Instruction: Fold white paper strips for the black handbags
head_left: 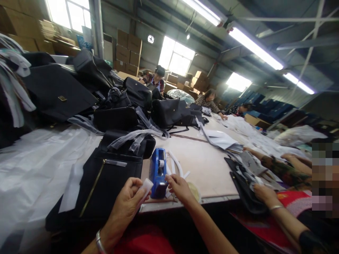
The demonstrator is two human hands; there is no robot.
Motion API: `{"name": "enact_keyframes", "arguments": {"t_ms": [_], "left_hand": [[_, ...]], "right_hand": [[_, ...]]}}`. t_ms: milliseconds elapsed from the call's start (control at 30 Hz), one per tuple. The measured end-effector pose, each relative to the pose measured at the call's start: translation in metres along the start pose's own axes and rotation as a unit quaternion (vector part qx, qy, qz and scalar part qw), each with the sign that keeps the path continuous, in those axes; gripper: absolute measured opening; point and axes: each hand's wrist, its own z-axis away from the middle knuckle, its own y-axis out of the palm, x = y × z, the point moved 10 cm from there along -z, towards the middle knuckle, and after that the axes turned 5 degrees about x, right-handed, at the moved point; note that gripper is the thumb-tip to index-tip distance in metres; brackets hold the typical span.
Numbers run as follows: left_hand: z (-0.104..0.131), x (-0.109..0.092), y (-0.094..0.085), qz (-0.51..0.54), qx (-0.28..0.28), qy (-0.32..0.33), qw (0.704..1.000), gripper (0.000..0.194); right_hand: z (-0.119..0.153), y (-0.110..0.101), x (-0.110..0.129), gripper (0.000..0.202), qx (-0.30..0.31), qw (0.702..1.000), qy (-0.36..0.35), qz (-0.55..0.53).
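Note:
A blue tape dispenser (pixel 158 171) stands at the near edge of the beige table (pixel 206 165). My right hand (pixel 180 187) touches its right side, fingertips at the tape end. My left hand (pixel 129 199) is closed on a small white foam strip (pixel 145 186) just left of the dispenser. A black handbag with a gold zipper (pixel 106 183) lies flat to the left of my left hand, with white strips on it. Several white foam strips (pixel 177 165) lie behind the dispenser.
Piles of black bags (pixel 137 102) cover the far left of the table. White plastic sheeting (pixel 34 165) lies at left. A person at right (pixel 278 208) handles a black bag (pixel 243 187). Other people sit farther along the table. Cardboard boxes (pixel 129 53) stand at the back.

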Motion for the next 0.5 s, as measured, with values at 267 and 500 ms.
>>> {"name": "enact_keyframes", "arguments": {"t_ms": [267,500], "left_hand": [[-0.005,0.006,-0.005,0.008,0.009,0.016,1.0,0.034],[-0.002,0.002,-0.009,0.007,-0.018,0.003,1.0,0.035]], "right_hand": [[-0.014,0.01,0.011,0.036,-0.012,1.0,-0.019,-0.005],[0.01,0.006,0.029,0.026,-0.018,0.998,-0.03,-0.043]]}}
